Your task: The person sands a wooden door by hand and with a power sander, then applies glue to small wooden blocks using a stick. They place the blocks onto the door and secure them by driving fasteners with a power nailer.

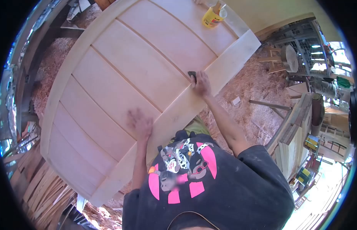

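A large pale wooden panel (128, 73) with a curved frame edge and several long grooves lies in front of me. My right hand (202, 83) is closed around a small dark piece of what looks like sandpaper (192, 73), at the panel's straight near rail (178, 107), where a groove ends. My left hand (140, 123) rests on the boards farther left, fingers spread and slightly blurred. It holds nothing that I can see.
A yellow tub (213, 17) with a wooden stick in it stands on the panel's far part. Wood shavings (259, 111) cover the floor. At right are a round-topped stool (289, 58) and stacked boards (291, 143); thin wood strips (44, 188) lie lower left.
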Demonstrator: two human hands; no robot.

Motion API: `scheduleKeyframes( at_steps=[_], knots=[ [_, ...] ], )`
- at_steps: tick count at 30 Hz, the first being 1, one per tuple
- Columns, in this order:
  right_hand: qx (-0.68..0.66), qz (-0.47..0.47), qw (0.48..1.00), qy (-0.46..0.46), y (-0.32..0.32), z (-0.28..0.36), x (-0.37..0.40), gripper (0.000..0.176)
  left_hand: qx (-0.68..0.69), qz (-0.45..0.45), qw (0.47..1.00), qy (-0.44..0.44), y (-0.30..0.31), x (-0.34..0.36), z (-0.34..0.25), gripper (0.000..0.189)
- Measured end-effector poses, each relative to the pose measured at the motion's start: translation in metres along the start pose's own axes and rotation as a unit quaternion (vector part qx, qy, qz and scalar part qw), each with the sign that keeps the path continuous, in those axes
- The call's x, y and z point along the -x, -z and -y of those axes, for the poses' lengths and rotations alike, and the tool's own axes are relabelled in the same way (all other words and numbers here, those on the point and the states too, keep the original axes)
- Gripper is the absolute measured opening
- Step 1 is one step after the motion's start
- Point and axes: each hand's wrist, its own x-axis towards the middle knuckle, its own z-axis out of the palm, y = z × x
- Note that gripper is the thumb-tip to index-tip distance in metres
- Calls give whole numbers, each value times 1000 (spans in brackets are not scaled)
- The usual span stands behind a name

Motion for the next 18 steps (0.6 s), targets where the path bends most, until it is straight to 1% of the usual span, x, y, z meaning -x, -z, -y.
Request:
scheduleKeyframes(
  at_steps=[1,2,3,4,5,6,8,9,11,12,14,18],
  knots=[
    [5,-5,1000,6,-1,-2,-3,19,-52,-66,995,-60,-28,-5,-1,88],
    [10,-7,1000,11,-2,-2,0,19,-104,-128,979,-118,-38,-6,-11,90],
    [6,3,1000,11,-2,-2,4,19,-105,-121,981,-109,-47,-3,-18,90],
    [3,0,1000,11,-1,-3,2,19,-16,-43,994,-103,-20,-2,-48,92],
    [1,-5,1000,10,-2,-3,1,18,75,35,992,-98,-8,-2,-62,95],
    [2,-3,1000,9,-3,-1,3,18,76,36,992,-97,-7,0,-63,95],
    [2,1,1000,8,0,-1,-1,18,31,20,996,-85,-12,-4,-77,97],
    [14,-4,1000,5,1,-2,-2,18,38,22,994,-96,-11,-5,-81,97],
    [8,10,1000,-4,1,2,-2,18,55,23,996,-66,-8,-4,-78,98],
    [17,8,1000,-7,4,2,-1,18,60,26,995,-73,-10,-3,-80,98],
    [1,7,1000,2,5,7,-3,19,10,2,997,-80,-8,-4,-78,98],
    [-6,12,1000,-13,7,13,-6,19,-18,-4,994,-103,-9,-5,-73,100]
  ],
)
